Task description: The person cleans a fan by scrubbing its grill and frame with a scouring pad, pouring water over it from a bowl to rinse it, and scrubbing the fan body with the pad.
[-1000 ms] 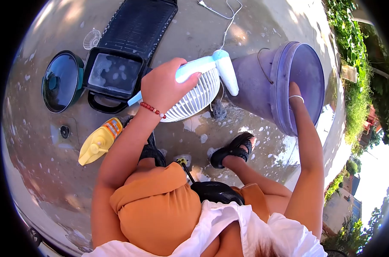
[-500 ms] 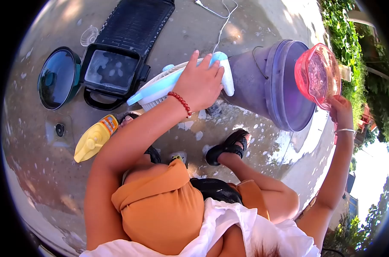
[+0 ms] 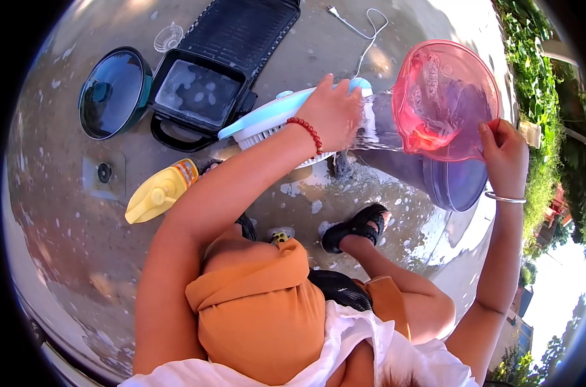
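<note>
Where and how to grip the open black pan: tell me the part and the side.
Probably by the looped handle, coming from the person's side, fingers through its opening: the loop juts from the black pan toward the person. Keep it level, as sudsy liquid seems to lie inside.

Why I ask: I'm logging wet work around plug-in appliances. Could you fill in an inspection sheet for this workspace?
Surface: paved ground, wet, with pale suds.
Job's things: pink pitcher tilted, water streaming onto the blue-and-white slatted appliance; purple bucket partly hidden behind the pitcher.
Clutter: open black grill, round dark-lidded pot, clear dish, yellow bottle.
Hands: left on the appliance, in the stream's path; right gripping the pitcher's edge.
Cables: white cord leading to the appliance, its plug lying loose on the ground.
Surroundings: greenery along the right.
</note>
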